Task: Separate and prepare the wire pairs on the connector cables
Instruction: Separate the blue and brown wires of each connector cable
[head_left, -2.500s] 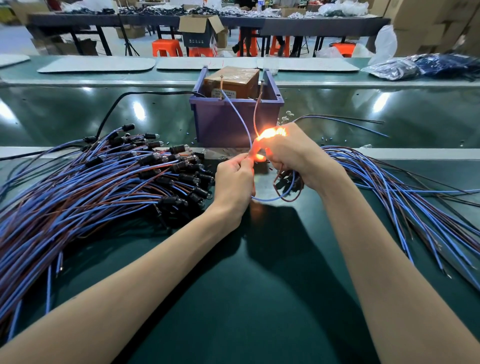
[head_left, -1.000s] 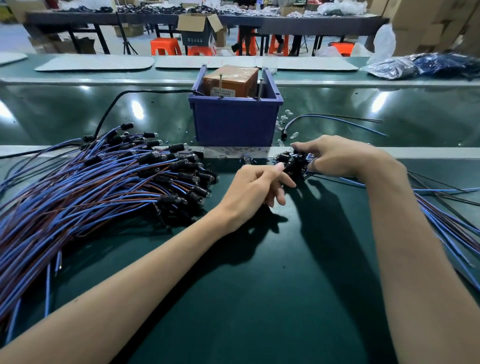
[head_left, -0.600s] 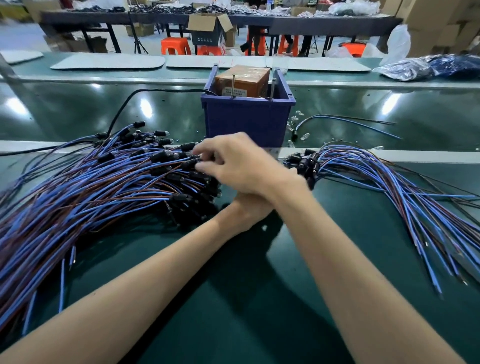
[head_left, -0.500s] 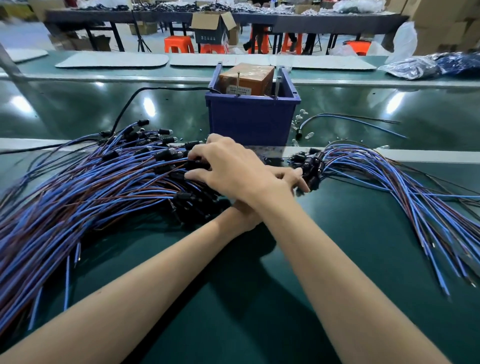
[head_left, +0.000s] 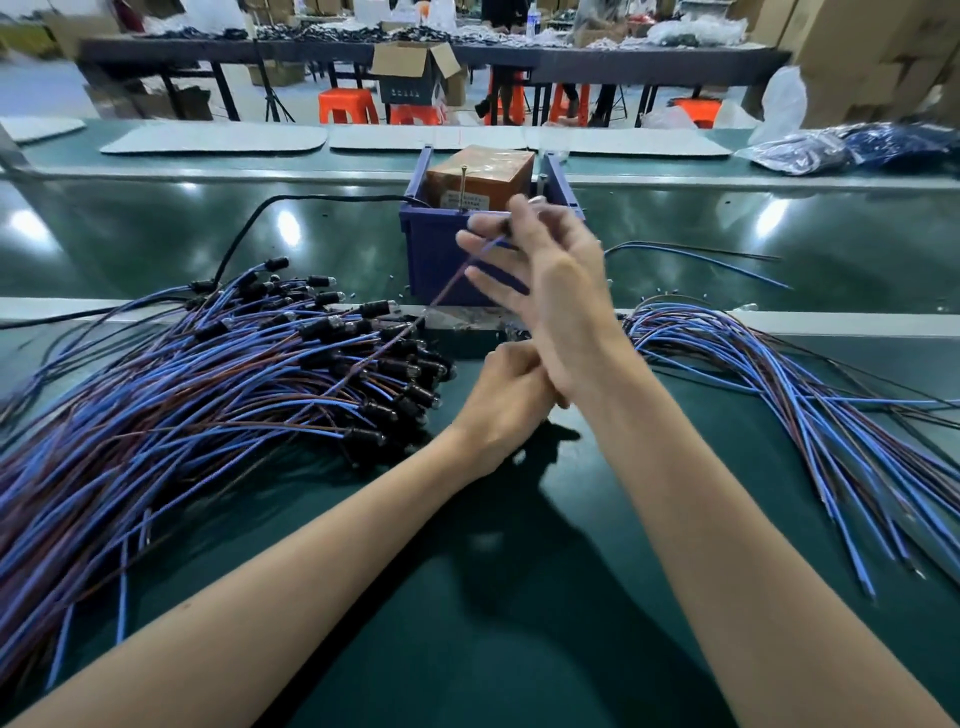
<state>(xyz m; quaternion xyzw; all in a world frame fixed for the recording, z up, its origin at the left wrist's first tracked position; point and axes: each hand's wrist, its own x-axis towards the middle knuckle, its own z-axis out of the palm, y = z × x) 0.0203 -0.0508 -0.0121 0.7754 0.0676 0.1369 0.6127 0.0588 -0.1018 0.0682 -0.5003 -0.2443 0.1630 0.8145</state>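
Your right hand (head_left: 540, 291) is up just in front of the bin (head_left: 427, 249). Thumb and forefinger pinch one blue-and-brown cable (head_left: 451, 280), and the other fingers are fanned out. The cable slants down into the pile of cables (head_left: 208, 395) left of the bin. Your left hand (head_left: 501, 402) sits curled under the right wrist; whether it holds anything cannot be told. Another bundle (head_left: 779, 384) spreads right of the bin.

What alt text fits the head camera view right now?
The right hand, raised before a purple bin, pinches one blue-and-brown cable running up from the left pile. The left hand is curled below it; a second pile lies right on the green table.
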